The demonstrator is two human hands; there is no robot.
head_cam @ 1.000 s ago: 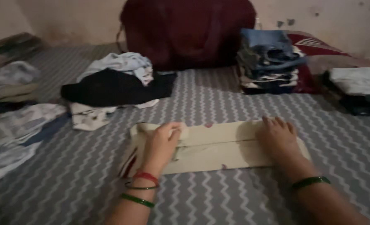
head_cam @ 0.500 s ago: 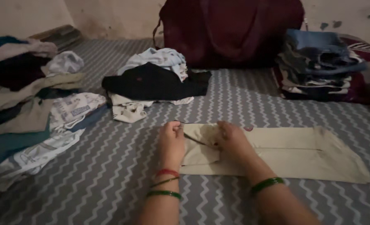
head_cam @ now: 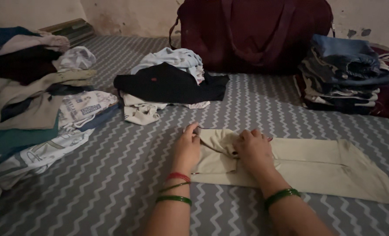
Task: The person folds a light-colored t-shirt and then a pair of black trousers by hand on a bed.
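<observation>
Both hands pinch the trousers' left end: left hand [head_cam: 188, 144] lifts the edge, right hand [head_cam: 253, 148] presses the fold flat. Trousers [head_cam: 308, 164] lie lengthwise on the zigzag sheet [head_cam: 115, 175].

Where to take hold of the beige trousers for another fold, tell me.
Grip the beige trousers at the free far-right end, coming from the right: it lies flat and uncovered, while the left hand and right hand already press the bunched left end.
</observation>
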